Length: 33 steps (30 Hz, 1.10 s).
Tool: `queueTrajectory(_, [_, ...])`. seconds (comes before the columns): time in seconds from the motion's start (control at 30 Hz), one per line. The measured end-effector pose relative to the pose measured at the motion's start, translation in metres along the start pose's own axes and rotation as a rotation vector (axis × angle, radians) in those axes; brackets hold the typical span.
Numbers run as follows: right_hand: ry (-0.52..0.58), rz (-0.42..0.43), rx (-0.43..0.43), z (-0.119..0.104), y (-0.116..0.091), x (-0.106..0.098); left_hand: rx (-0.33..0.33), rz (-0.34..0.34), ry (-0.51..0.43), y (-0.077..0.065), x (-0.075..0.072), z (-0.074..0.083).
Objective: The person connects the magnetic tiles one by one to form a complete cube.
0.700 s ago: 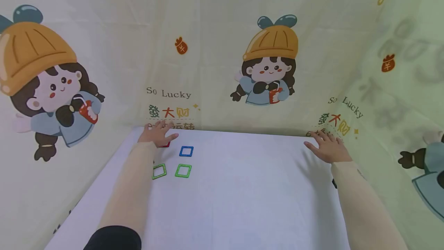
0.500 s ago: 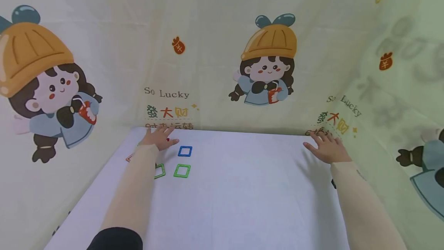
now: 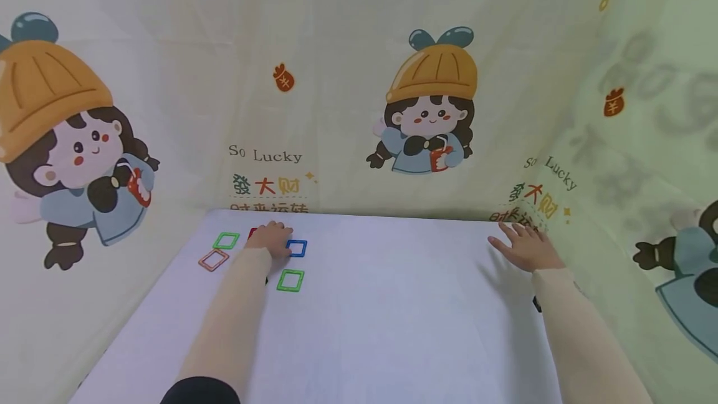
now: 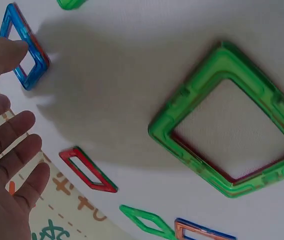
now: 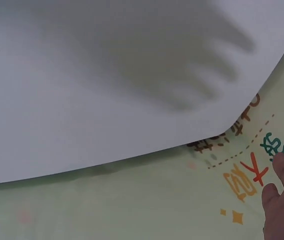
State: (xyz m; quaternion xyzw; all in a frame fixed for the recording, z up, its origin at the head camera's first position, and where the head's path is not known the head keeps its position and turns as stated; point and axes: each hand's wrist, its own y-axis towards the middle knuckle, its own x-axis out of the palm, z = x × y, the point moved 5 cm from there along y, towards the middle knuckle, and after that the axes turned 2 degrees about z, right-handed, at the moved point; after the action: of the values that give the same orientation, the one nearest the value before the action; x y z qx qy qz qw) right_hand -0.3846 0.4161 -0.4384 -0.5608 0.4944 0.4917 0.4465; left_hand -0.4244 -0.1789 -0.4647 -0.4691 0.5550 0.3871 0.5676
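Observation:
My left hand [image 3: 272, 239] is at the far left part of the white table, beside a blue square magnetic tile [image 3: 305, 249]. In the left wrist view its thumb overlaps the blue tile [image 4: 38, 69], while the other fingers are spread and loosely bent. A red tile [image 3: 252, 233] lies partly hidden behind this hand. The sleeve covers a green tile [image 4: 189, 90], which shows large in the left wrist view. Over the table's far right corner hovers my right hand [image 3: 526, 248], fingers spread and holding nothing, its shadow on the tabletop.
Left of the forearm lie another green tile [image 3: 229, 234] and an orange-brown tile [image 3: 205, 266]. One more green tile [image 3: 302, 280] sits nearer than the blue one. A printed curtain [image 3: 336, 142] surrounds the table [image 3: 392, 304] at the back and sides.
My left hand has moved right and nearer, down to the blue tile, and uncovers the green and orange-brown tiles at left. The right hand stays put, while the head view shifts slightly.

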Motion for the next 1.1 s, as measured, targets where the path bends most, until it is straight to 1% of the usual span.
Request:
queueTrajectory(0.1, [0.017,-0.004,0.003,0.002,0.003,0.002,0.013,-0.005,-0.028,0.004,0.005,0.003])
queueTrajectory(0.23, [0.019,-0.019,0.011,-0.001,-0.002,0.0,0.012,-0.016,-0.049,0.016,0.017,-0.003])
queueTrajectory(0.3, [0.01,-0.023,0.01,-0.003,-0.004,-0.002,0.006,-0.016,-0.057,0.019,0.021,-0.004])
queueTrajectory(0.43, [-0.011,-0.009,-0.005,-0.002,-0.004,0.002,-0.012,-0.033,-0.086,0.015,0.016,0.006])
queueTrajectory(0.47, [-0.014,-0.004,-0.011,-0.001,-0.004,0.003,-0.007,-0.036,-0.096,0.013,0.013,0.009])
queueTrajectory(0.53, [-0.016,0.006,-0.026,-0.001,-0.005,0.006,-0.008,-0.045,-0.101,0.013,0.012,0.014])
queueTrajectory(0.67, [-0.008,0.02,-0.048,0.001,-0.007,0.01,0.015,-0.05,-0.093,0.019,0.011,0.023])
queueTrajectory(0.7, [-0.007,0.022,-0.051,0.002,-0.008,0.01,0.015,-0.052,-0.09,0.023,0.013,0.024])
queueTrajectory(0.77, [-0.001,0.02,-0.053,0.003,-0.009,0.012,0.027,-0.054,-0.099,0.027,0.014,0.029])
queueTrajectory(0.9, [0.018,0.017,-0.051,0.006,-0.011,0.015,0.071,-0.042,-0.098,0.031,0.015,0.042])
queueTrajectory(1.03, [0.026,0.023,-0.05,0.01,-0.013,0.019,0.162,-0.043,-0.025,0.033,0.015,0.062])
queueTrajectory(1.1, [0.029,0.026,-0.053,0.011,-0.014,0.02,0.198,-0.051,-0.01,0.034,0.015,0.072])
